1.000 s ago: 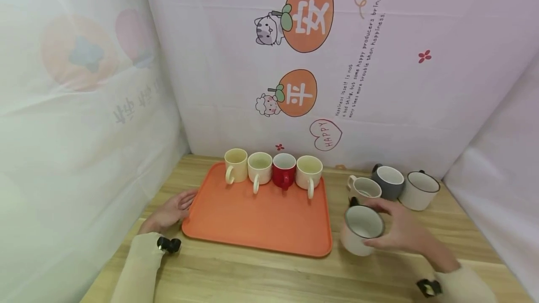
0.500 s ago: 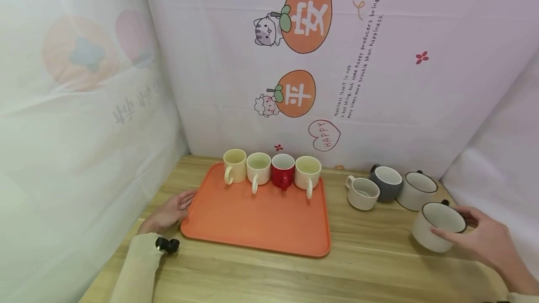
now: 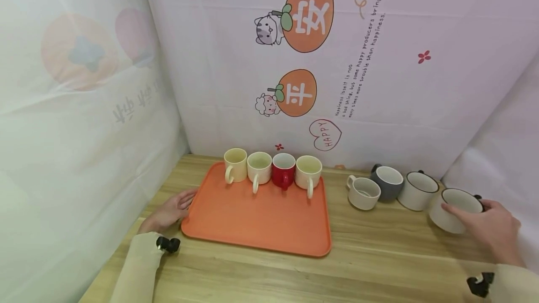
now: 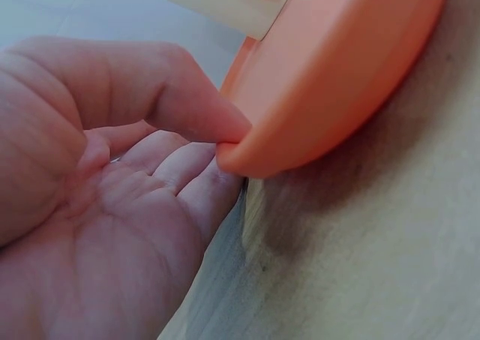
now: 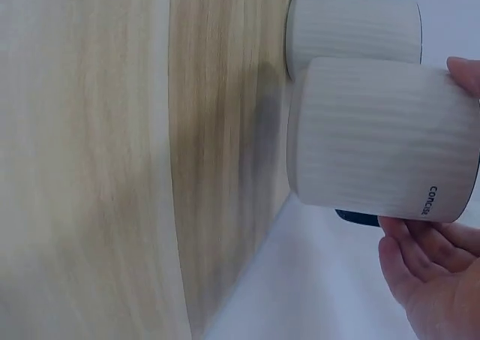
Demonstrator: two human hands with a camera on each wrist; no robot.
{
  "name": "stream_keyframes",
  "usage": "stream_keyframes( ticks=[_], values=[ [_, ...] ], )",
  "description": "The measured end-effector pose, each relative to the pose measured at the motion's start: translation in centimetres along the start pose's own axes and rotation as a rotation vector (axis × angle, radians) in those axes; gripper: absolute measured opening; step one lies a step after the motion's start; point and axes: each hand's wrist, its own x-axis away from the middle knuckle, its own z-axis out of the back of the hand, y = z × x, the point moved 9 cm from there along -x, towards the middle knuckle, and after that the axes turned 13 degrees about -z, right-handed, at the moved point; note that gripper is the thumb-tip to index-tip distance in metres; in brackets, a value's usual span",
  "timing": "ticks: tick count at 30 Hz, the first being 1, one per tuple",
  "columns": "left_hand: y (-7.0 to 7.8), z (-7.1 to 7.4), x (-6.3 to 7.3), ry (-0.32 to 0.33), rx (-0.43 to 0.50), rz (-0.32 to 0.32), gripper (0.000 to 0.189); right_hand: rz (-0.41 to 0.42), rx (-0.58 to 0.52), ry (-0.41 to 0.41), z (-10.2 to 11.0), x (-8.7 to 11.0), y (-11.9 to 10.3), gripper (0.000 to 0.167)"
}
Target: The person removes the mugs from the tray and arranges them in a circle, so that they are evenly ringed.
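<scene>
My right hand (image 3: 490, 228) grips a ribbed white mug (image 3: 452, 212) with a dark rim at the far right. The thumb lies on its near side and the fingers on its handle side. Seen from the right wrist, this mug (image 5: 382, 141) bears the word "concise" and overlaps a similar ribbed mug (image 5: 352, 28). At the left, my left hand (image 3: 170, 209) pinches the edge of the orange tray (image 3: 252, 219). In the left wrist view the thumb presses on the tray's rim (image 4: 277, 141), with the other fingers straight beneath it.
Along the tray's back edge stand a yellow mug (image 3: 236, 165), a cream mug (image 3: 258, 167), a red mug (image 3: 283, 169) and another cream mug (image 3: 308, 172). To the tray's right are a small white cup (image 3: 363, 194), a dark grey mug (image 3: 387, 183) and a dark-rimmed white mug (image 3: 418, 191).
My right hand has carried the white mug from beside the tray to the far right, then back towards the row of mugs. My left hand has stayed at the tray.
</scene>
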Motion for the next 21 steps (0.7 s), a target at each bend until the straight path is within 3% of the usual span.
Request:
stream_keyframes(
  ticks=[9,21],
  values=[
    [-0.1,0.1,0.0,0.006,0.009,-0.003,0.091,-0.098,-0.021,-0.051,-1.3,-0.6,0.6,0.115],
    [-0.2,0.1,-0.1,0.007,0.014,0.006,0.091,-0.136,-0.033,-0.088,-2.6,-0.8,1.0,0.119]
  ],
)
